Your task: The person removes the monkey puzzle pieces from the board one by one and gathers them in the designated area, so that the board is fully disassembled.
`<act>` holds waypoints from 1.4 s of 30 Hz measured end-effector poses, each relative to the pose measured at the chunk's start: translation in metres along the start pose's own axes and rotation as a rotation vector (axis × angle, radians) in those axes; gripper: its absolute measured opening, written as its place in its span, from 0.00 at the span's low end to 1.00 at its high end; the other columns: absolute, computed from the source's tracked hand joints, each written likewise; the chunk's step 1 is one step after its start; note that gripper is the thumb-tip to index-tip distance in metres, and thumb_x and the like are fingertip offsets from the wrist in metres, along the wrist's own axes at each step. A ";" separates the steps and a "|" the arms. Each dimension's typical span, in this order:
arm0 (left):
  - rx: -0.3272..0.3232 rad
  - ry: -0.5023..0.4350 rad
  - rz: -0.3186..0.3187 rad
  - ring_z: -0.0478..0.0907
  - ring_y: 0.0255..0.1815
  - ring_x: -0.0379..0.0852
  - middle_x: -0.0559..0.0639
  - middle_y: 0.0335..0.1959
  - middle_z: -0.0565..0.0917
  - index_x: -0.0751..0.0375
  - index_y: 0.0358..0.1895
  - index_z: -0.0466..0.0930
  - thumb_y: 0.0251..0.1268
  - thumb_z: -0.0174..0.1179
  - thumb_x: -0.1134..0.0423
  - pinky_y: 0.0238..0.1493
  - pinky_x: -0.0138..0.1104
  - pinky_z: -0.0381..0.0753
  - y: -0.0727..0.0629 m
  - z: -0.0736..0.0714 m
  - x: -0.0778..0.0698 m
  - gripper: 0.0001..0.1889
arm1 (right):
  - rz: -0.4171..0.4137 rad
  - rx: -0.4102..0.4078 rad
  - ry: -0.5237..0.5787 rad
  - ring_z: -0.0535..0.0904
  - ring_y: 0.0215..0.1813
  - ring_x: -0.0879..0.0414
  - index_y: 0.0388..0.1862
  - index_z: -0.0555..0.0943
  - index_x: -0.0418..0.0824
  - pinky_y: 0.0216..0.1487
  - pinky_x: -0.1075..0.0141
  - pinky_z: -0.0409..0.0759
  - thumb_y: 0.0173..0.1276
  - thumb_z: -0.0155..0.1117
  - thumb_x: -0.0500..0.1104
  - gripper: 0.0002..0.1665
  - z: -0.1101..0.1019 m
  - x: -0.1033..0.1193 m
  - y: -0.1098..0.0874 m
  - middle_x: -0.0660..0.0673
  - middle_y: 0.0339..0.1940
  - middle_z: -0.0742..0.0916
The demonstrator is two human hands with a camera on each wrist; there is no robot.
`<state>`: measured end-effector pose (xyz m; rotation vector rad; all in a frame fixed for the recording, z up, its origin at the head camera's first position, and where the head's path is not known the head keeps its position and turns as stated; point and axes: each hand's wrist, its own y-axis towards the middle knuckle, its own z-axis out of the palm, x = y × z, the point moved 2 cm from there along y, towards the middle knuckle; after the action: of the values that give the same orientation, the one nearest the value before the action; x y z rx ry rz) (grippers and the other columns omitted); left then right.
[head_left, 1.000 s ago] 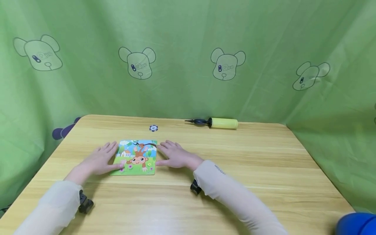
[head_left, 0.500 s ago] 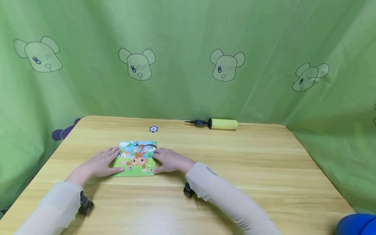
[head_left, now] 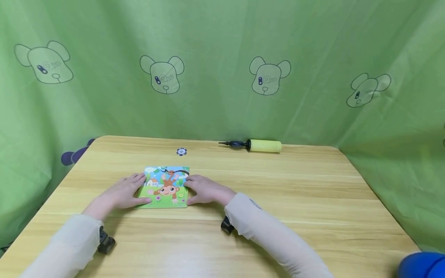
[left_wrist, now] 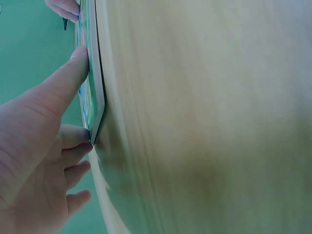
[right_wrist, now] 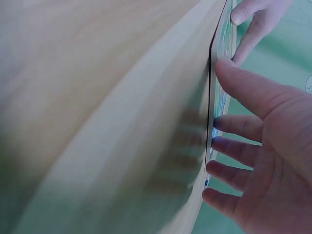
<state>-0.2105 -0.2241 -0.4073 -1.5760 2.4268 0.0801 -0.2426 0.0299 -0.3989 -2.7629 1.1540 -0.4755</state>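
Note:
A square picture puzzle (head_left: 166, 197) with a hanging monkey printed on it lies flat at the left of the wooden table. My left hand (head_left: 123, 193) rests at its left side; the thumb lies on the lower left part of the picture, and the fingers touch the left edge. From the other side, my right hand (head_left: 208, 191) touches the right edge with its fingertips and thumb. The right wrist view shows those fingers (right_wrist: 239, 151) spread and fairly straight, meeting the puzzle's side. In the left wrist view the left thumb (left_wrist: 68, 80) lies extended on the board.
Behind the puzzle lies a blue and white poker chip (head_left: 181, 151). A hand pump (head_left: 265, 146) with a yellow barrel and black nozzle lies along the table's back edge. Something blue and rounded (head_left: 422, 266) stands at the lower right corner. A green curtain (head_left: 215, 104) hangs behind.
The right hand first moved left onto the puzzle's right edge. Then the puzzle and both hands shifted slightly to the right together.

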 end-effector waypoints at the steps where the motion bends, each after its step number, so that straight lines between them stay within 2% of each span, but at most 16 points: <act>1: 0.000 0.006 0.003 0.51 0.66 0.68 0.71 0.66 0.57 0.75 0.66 0.57 0.57 0.53 0.35 0.64 0.58 0.50 0.001 0.000 -0.002 0.48 | 0.005 0.002 0.013 0.55 0.70 0.51 0.67 0.65 0.40 0.69 0.62 0.52 0.60 0.63 0.57 0.41 0.000 -0.001 -0.002 0.42 0.69 0.64; 7: 0.008 0.028 0.029 0.52 0.66 0.67 0.71 0.66 0.57 0.76 0.65 0.57 0.58 0.53 0.36 0.64 0.57 0.52 0.009 0.002 -0.021 0.46 | 0.023 0.000 0.078 0.56 0.70 0.49 0.66 0.66 0.39 0.69 0.61 0.53 0.61 0.63 0.55 0.38 -0.002 -0.013 -0.015 0.41 0.69 0.65; 14: 0.027 0.030 0.034 0.51 0.67 0.65 0.70 0.67 0.56 0.76 0.66 0.56 0.60 0.52 0.37 0.65 0.55 0.52 0.018 0.007 -0.043 0.46 | 0.004 -0.032 0.110 0.59 0.68 0.46 0.64 0.68 0.35 0.68 0.58 0.56 0.61 0.65 0.52 0.37 -0.005 -0.027 -0.035 0.38 0.66 0.68; 20: 0.046 0.030 0.049 0.51 0.68 0.64 0.69 0.68 0.55 0.76 0.66 0.55 0.60 0.51 0.37 0.66 0.53 0.52 0.027 0.013 -0.064 0.46 | 0.016 -0.056 0.144 0.60 0.67 0.45 0.63 0.69 0.33 0.67 0.56 0.58 0.61 0.65 0.50 0.36 -0.005 -0.041 -0.058 0.37 0.65 0.68; 28: 0.060 0.057 0.106 0.54 0.68 0.62 0.67 0.68 0.57 0.74 0.67 0.56 0.58 0.51 0.35 0.66 0.50 0.54 0.038 0.019 -0.093 0.47 | 0.036 -0.060 0.190 0.61 0.66 0.42 0.62 0.70 0.32 0.66 0.51 0.59 0.61 0.65 0.50 0.35 -0.004 -0.061 -0.090 0.35 0.65 0.69; 34: 0.042 0.059 0.140 0.54 0.68 0.61 0.67 0.68 0.57 0.74 0.67 0.56 0.60 0.50 0.36 0.66 0.49 0.54 0.041 0.026 -0.113 0.46 | 0.044 -0.057 0.218 0.63 0.65 0.40 0.60 0.71 0.31 0.65 0.49 0.60 0.61 0.65 0.50 0.33 -0.004 -0.073 -0.108 0.35 0.63 0.70; 42: 0.048 0.065 0.149 0.54 0.67 0.61 0.66 0.67 0.58 0.75 0.66 0.57 0.65 0.49 0.43 0.66 0.50 0.54 0.039 0.028 -0.131 0.39 | 0.062 -0.060 0.254 0.64 0.64 0.39 0.58 0.73 0.32 0.64 0.47 0.61 0.62 0.63 0.50 0.31 -0.006 -0.085 -0.124 0.35 0.63 0.71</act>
<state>-0.1902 -0.0862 -0.4068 -1.3974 2.5731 -0.0038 -0.2173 0.1771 -0.3867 -2.7672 1.3221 -0.8161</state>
